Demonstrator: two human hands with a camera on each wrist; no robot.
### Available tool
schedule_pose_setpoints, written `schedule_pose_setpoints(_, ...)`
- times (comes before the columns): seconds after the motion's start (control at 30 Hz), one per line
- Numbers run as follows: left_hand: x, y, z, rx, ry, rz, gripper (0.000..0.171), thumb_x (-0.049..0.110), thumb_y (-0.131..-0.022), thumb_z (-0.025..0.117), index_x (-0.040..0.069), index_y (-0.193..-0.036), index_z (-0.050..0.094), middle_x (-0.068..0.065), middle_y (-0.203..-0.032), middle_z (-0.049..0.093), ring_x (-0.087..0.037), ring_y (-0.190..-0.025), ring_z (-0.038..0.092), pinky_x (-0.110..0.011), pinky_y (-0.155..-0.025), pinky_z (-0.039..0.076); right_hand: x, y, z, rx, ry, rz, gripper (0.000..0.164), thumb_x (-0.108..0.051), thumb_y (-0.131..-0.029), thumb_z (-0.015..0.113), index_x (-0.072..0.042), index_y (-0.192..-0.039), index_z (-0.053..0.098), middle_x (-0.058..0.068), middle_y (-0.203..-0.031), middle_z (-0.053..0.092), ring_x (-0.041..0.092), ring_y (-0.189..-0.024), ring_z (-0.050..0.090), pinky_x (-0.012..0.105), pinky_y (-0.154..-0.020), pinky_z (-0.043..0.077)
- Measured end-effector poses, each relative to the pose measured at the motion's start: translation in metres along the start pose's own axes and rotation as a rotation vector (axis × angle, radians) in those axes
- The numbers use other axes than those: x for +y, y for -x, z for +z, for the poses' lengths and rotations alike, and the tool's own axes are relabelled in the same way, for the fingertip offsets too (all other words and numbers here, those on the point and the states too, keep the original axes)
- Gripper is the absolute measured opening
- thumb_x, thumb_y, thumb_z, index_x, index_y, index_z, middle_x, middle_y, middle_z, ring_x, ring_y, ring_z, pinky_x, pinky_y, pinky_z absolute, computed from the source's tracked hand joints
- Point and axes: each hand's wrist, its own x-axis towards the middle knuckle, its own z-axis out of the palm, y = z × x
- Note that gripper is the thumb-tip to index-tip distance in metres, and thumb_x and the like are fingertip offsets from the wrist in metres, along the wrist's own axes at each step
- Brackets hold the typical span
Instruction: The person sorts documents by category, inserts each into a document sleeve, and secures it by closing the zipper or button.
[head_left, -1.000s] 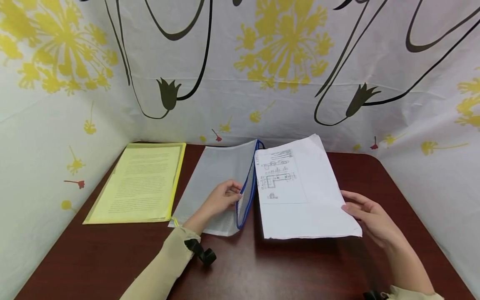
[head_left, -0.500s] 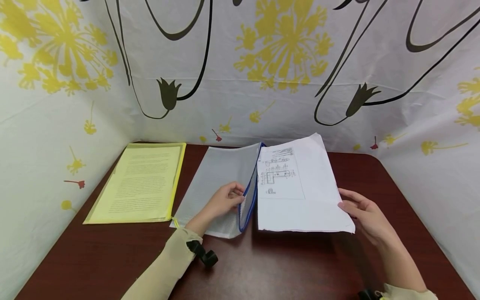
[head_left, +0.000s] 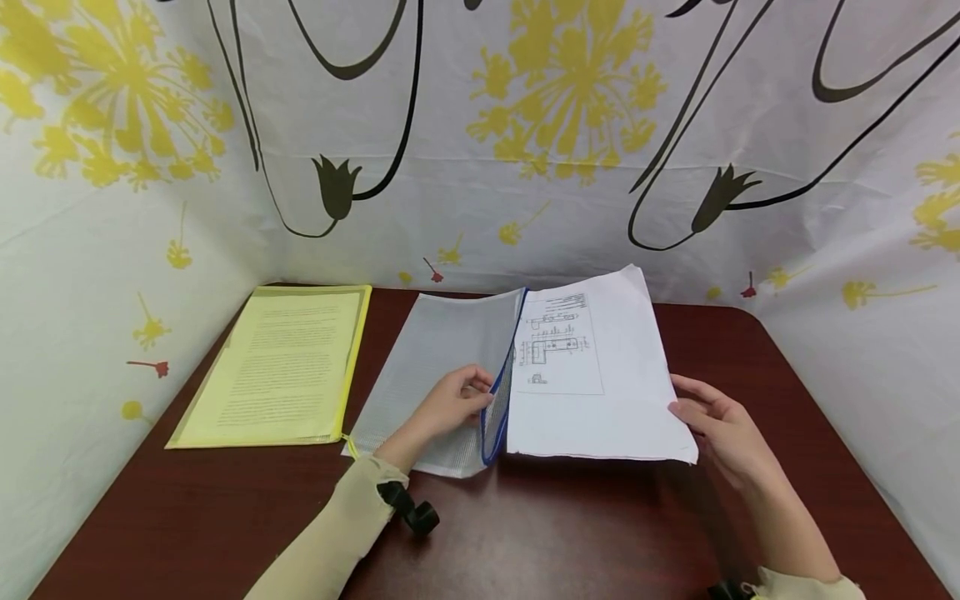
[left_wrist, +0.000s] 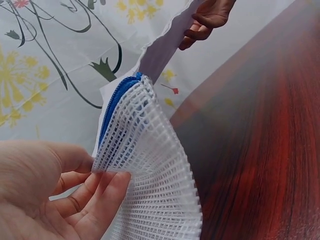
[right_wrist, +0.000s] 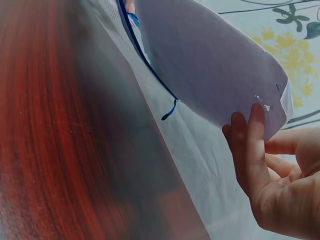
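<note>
My left hand (head_left: 455, 400) pinches the upper layer of a clear mesh zipper pouch (head_left: 427, 358) near its blue-edged opening (head_left: 497, 433), lifting it so the mouth gapes toward the right. In the left wrist view thumb and fingers hold the white mesh (left_wrist: 155, 170) beside the blue zipper (left_wrist: 116, 102). My right hand (head_left: 723, 425) grips the right edge of a white paper sheaf (head_left: 600, 417) printed with a line drawing. The papers are raised and tilted above the table, their left edge at the pouch's mouth. A blue zipper pull (right_wrist: 171, 110) dangles in the right wrist view.
A yellow zipper pouch (head_left: 281, 367) with a printed page inside lies at the left of the dark reddish-brown table (head_left: 555, 533). A white patterned curtain (head_left: 450, 125) stands behind the table and along both sides.
The right hand has moved left with the papers, bringing their left edge closer to the pouch's mouth. The left hand has shifted slightly to the right, still holding the pouch's opening.
</note>
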Motion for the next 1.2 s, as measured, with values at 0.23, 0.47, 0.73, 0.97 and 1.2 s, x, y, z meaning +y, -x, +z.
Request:
schedule_pose_setpoints(0.23, 0.001, -0.001, 0.004, 0.034, -0.054, 0.012, 0.016, 0.008, -0.095, 0.063, 0.002, -0.110, 0.063, -0.015, -0.106, 0.066, -0.014, -0.080, 0.064, -0.027, -0.063, 0.058, -0.004, 0.001, 0.007, 0.057, 0.029, 0.023, 0.037, -0.015, -0.102, 0.057, -0.017, -0.138, 0.051, -0.016, -0.101, 0.074, 0.005, -0.086, 0.071, 0.026, -0.067, 0.062)
schedule_pose_setpoints(0.47, 0.001, -0.001, 0.008, 0.053, -0.114, 0.027, 0.014, 0.007, -0.094, 0.065, 0.003, -0.107, 0.064, -0.014, -0.103, 0.067, -0.015, -0.081, 0.064, -0.025, -0.063, 0.057, -0.007, 0.003, 0.014, 0.078, 0.025, 0.003, 0.037, -0.015, -0.101, 0.058, -0.015, -0.138, 0.052, -0.016, -0.100, 0.074, 0.004, -0.086, 0.071, 0.025, -0.067, 0.062)
schedule_pose_setpoints(0.73, 0.004, -0.001, 0.013, 0.068, -0.168, 0.023, 0.014, 0.008, -0.092, 0.066, 0.005, -0.106, 0.065, -0.011, -0.102, 0.068, -0.013, -0.079, 0.062, -0.022, -0.062, 0.056, -0.010, 0.003, 0.021, 0.101, 0.087, 0.000, 0.045, -0.017, -0.101, 0.059, -0.005, -0.143, 0.047, -0.017, -0.100, 0.073, 0.003, -0.088, 0.070, 0.024, -0.068, 0.062)
schedule_pose_setpoints(0.97, 0.008, 0.000, 0.016, 0.079, -0.203, 0.029, 0.014, 0.006, -0.089, 0.065, 0.005, -0.103, 0.065, -0.011, -0.100, 0.069, -0.013, -0.079, 0.062, -0.021, -0.061, 0.056, -0.018, 0.004, 0.027, 0.118, 0.163, 0.011, 0.050, -0.021, -0.101, 0.059, -0.002, -0.145, 0.045, -0.019, -0.099, 0.072, 0.001, -0.089, 0.069, 0.024, -0.068, 0.061)
schedule_pose_setpoints(1.2, 0.015, 0.000, 0.020, 0.115, -0.330, 0.029, 0.013, 0.006, -0.088, 0.065, 0.007, -0.101, 0.066, -0.007, -0.096, 0.069, -0.014, -0.082, 0.064, -0.021, -0.064, 0.054, -0.029, 0.005, 0.038, 0.126, 0.270, -0.025, 0.048, -0.020, -0.100, 0.060, -0.001, -0.143, 0.049, -0.020, -0.096, 0.071, 0.000, -0.084, 0.066, 0.020, -0.063, 0.054)
